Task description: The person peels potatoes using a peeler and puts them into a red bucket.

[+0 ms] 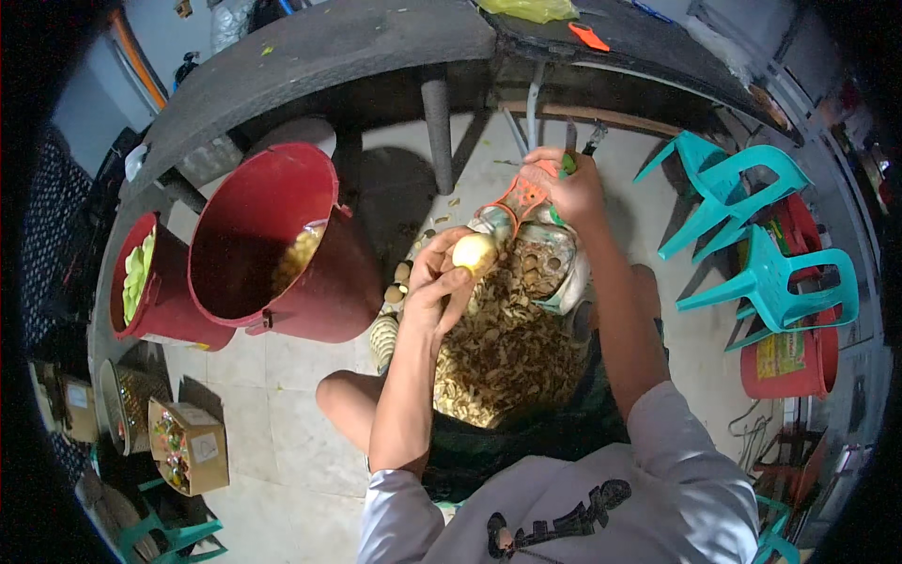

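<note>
My left hand (pixel 434 282) is closed around a pale yellow peeled potato (pixel 473 252), held up over a heap of brown peelings (pixel 507 367). Ahead and to the right, my right hand (pixel 575 193) is closed, with a bit of green (pixel 568 164) showing at its fingers. It looks like the handle of a small tool, whose kind I cannot make out. Below the right hand, an orange plastic piece (pixel 523 195) with holes lies at an open white sack (pixel 567 296). Brown unpeeled potatoes (pixel 537 258) show in the sack's mouth.
Left of me stand a large red bucket (pixel 352 282) holding a bag of yellowish pieces (pixel 299 252) and a smaller red bucket (pixel 178 315). Dark tables (pixel 348 42) run across the far side. Teal chairs (pixel 789 282) stand right; a cardboard box (pixel 202 451) sits lower left.
</note>
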### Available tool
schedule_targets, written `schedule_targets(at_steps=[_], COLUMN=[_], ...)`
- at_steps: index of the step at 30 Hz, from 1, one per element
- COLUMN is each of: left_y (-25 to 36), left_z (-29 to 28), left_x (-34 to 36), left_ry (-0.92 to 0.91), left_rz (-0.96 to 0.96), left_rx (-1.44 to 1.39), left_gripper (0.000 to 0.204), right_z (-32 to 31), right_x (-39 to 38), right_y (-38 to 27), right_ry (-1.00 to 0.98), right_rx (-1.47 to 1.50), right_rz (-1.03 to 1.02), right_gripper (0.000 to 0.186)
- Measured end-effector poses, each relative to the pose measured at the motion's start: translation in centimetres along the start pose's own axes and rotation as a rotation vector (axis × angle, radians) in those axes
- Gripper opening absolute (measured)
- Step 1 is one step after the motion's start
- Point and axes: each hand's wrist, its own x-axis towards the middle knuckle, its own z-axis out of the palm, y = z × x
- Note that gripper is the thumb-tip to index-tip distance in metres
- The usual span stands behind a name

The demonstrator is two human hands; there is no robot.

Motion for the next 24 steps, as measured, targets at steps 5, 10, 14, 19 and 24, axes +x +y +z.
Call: schedule_targets(at_steps=[5,10,14,19,24], left_y=[0.1,0.4,0.2,-0.1,-2.6], left_z=[-0.1,-0.1,0.8,0.0,0.5], left_x=[0.3,0.0,0.0,0.4,-0.1], left_ry=[-0.016,-0.007,-0.024,0.064,0.043], left_rz=[-0.014,0.013,0.056,0.008,-0.407], left_rx=[0.001,0.197,0.093,0.013,-0.212], left_gripper=[0.05,0.05,0.051,0.052,0.033], right_z=[0.2,0.3,0.4,0.1,0.5], right_x=[-1.8,-2.0,-1.0,-0.1,-0.7], right_y=[-1.5,-3.2,-1.6,0.7,0.9], right_ry=[-0.033,-0.098,-0.093,-0.007,-0.011], right_rx=[0.012,0.008,0.04,-0.005,-0.054], right_rz=[-0.106,-0.093,-0.122,-0.04,-0.092], right_gripper=[0.019,0.02,0.02,0.019,0.017])
